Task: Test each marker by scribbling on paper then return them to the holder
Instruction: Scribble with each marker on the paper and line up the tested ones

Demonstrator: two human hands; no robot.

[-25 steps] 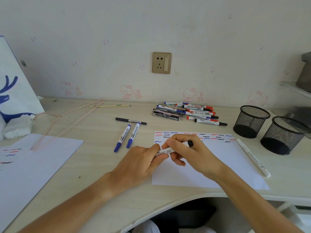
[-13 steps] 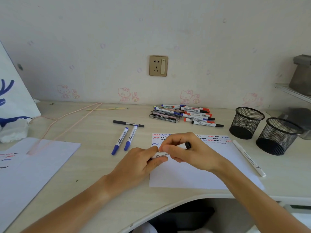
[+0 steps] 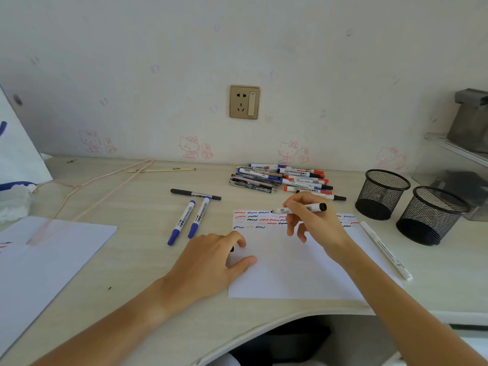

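Right hand [image 3: 314,223] pinches the uncapped black marker [image 3: 298,208] w/ thumb and forefinger, tip over the scribble rows at top of the paper [image 3: 290,273]. Left hand [image 3: 211,260] rests at paper's left edge, fingers curled around a small dark thing, prob. the cap [image 3: 232,249].

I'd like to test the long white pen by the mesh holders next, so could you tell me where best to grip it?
Pinch the white pen mid-barrel from above; it lies flat beside the paper, its sides clear.
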